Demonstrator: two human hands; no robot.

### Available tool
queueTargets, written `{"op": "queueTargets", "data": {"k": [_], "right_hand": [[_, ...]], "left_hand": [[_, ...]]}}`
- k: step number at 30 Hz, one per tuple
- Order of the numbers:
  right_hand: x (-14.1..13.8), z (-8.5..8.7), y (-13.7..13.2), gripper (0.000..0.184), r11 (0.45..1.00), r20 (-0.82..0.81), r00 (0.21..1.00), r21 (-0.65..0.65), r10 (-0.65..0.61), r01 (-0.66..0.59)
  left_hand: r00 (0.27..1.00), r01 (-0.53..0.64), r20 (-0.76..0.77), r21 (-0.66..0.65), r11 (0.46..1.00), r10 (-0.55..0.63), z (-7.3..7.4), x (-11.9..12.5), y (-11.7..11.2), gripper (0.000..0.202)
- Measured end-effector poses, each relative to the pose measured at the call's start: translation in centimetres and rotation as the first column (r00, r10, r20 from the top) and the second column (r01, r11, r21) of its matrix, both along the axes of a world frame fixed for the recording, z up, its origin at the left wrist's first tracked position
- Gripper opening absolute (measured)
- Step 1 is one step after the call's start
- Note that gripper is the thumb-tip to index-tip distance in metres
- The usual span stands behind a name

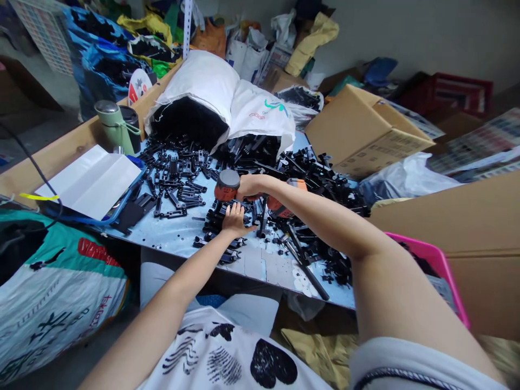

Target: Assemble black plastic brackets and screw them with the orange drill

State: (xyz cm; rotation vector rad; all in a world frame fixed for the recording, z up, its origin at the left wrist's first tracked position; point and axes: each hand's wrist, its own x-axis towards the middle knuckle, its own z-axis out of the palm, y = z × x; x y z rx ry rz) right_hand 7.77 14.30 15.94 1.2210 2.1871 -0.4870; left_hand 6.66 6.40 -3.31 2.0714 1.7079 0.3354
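Observation:
My right hand [249, 186] is closed round the handle of an orange and black cordless drill [227, 186], held over the middle of the worktable. The drill's far end is hidden, so I cannot see whether it touches anything. Just below it, my left hand [234, 219] lies palm down with fingers stretched out and thumb apart. It rests on a row of black plastic parts [213, 221], some sticking out on its left and below. Similar finished-looking black pieces [179, 203] lie scattered to the left, and a dense heap of black parts [320, 179] spreads to the right.
Two white sacks [203, 76] spill black parts at the back. A green flask [114, 124] and a blue tray [109, 219] with white paper stand left. Black rods [309, 273] lie near the front edge. A cardboard box [365, 127] and a pink bin [447, 271] are at right.

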Motion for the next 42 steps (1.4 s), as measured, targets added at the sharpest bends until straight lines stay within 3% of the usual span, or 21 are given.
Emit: {"op": "queueTargets", "data": {"k": [3,6,9,12,16,21,24,30,37,42], "right_hand": [[0.3,0.5,-1.5,0.02,0.999,-0.009,1.0,0.044,0.019,-0.019],[0.9,1.4,-3.2,0.016,0.999,-0.028,0.999,0.027,0.024,-0.023],[0.9,1.5,-4.4,0.012,0.999,-0.047,0.999,-0.023,0.024,-0.026],[0.3,0.8,-5.0,0.014,0.998,-0.057,0.998,-0.063,0.007,-0.011],[-0.4,0.2,-5.9,0.017,0.998,-0.015,1.0,-0.054,0.011,-0.012],[0.3,1.1,-7.9,0.019,0.993,0.021,0.993,0.04,0.113,-0.114],[0.4,1.3,-8.9,0.019,0.99,-0.02,0.99,0.001,0.139,-0.139],[-1.1,1.1,-10.6,0.017,0.984,0.021,0.985,-0.05,0.172,-0.17],[-1.1,3.2,-13.9,0.028,0.954,0.083,0.961,0.123,0.265,-0.274],[-2.6,2.8,-15.1,0.028,0.955,0.093,0.952,0.03,0.293,-0.297]], "left_hand": [[1.0,0.012,-0.004,-0.038,0.999,-0.012,0.8,-0.2,-1.8,0.101],[0.998,0.06,0.004,-0.025,0.998,-0.06,1.0,-0.7,-5.4,0.103],[0.998,0.066,0.004,0.01,0.998,-0.066,0.6,-1.3,-8.9,0.105],[0.997,0.073,0.005,0.028,0.997,-0.073,-0.1,-1.7,-10.5,0.104],[0.995,0.099,0.004,0.053,0.994,-0.1,-0.6,-1.9,-10.3,0.101],[0.997,0.078,-0.023,0.145,0.986,-0.076,-0.3,-2.0,-10.5,0.098],[0.999,0.051,-0.021,0.208,0.977,-0.047,0.0,-2.0,-10.8,0.093],[0.997,0.074,-0.022,0.158,0.985,-0.071,-0.2,-1.8,-10.7,0.097],[0.995,0.094,0.026,0.078,0.992,-0.097,0.3,-2.3,-10.9,0.093],[0.996,0.069,0.049,-0.013,0.998,-0.069,0.8,-2.4,-11.2,0.089]]}}
